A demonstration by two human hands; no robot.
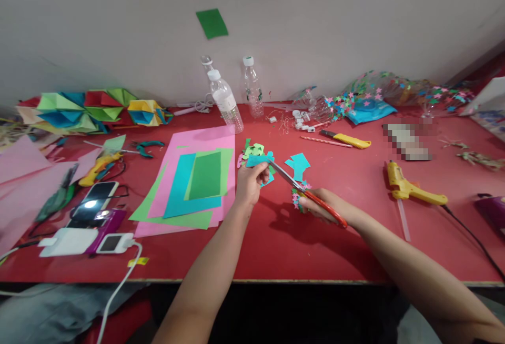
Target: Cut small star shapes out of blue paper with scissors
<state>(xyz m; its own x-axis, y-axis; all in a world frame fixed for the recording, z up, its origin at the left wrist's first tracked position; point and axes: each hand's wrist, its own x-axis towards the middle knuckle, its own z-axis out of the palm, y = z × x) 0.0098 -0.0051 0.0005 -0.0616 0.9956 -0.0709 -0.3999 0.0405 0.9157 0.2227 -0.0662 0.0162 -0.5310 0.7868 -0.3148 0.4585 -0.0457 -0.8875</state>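
Note:
My left hand (248,182) is closed on a piece of blue paper (258,160) held above the red table (276,249). Red-handled scissors (303,192) are gripped in my right hand (321,206), and their blades point up-left and meet the blue paper's edge. Green paper scraps (252,150) lie just behind my left hand. Another blue cut-off (299,165) lies right of the blades. Small coloured star cut-outs (295,198) sit by my right hand's fingers.
Stacked pink, green and blue sheets (189,183) lie left of my hands. Plastic bottles (226,101) stand at the back wall. A yellow glue gun (410,189), a yellow utility knife (347,139), phones (94,199), pliers (148,147) and folded paper shapes (90,110) are around.

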